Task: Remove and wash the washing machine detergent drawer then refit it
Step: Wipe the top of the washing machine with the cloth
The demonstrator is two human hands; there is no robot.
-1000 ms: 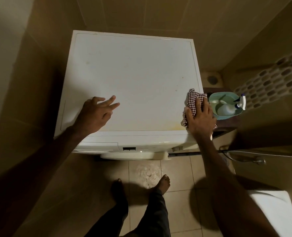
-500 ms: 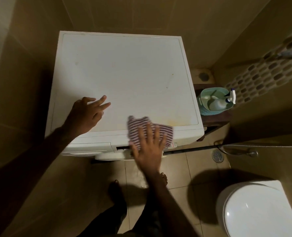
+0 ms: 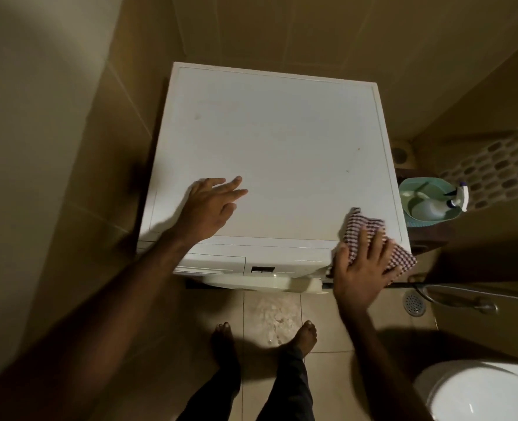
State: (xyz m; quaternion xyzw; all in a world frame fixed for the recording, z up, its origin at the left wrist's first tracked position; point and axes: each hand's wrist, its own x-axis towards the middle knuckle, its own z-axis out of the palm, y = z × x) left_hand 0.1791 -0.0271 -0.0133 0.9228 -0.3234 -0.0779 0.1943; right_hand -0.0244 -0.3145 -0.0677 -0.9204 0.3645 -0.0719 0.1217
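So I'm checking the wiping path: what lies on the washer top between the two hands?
Nothing: in the head view, only bare white washer top separates the left hand from the right hand on the checked cloth.

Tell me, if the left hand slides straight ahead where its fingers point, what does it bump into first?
Probably nothing soon. The left hand lies flat on the washer, fingers pointing across the bare white top toward its far right side. That path looks free up to the edge; the cloth sits nearer, off that line.
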